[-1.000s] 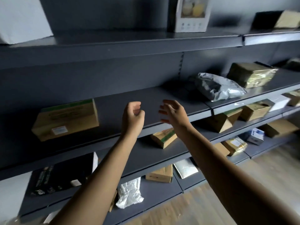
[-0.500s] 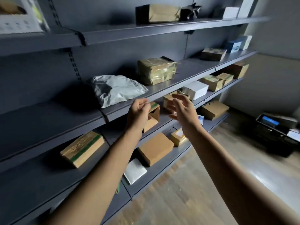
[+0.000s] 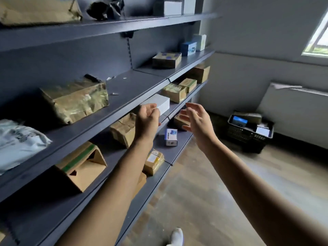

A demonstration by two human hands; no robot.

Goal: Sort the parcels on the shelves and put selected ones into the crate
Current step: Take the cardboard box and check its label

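Here, left hand [image 3: 148, 119] curled and empty, right hand [image 3: 197, 121] wide, both beside the shelf edge [image 3: 106, 119], crate [image 3: 248, 137] well apart.

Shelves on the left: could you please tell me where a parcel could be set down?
Bare stretch between the tape-wrapped box and the blue-taped box, only small scraps there. The shelf below, around the white box, is crowded.
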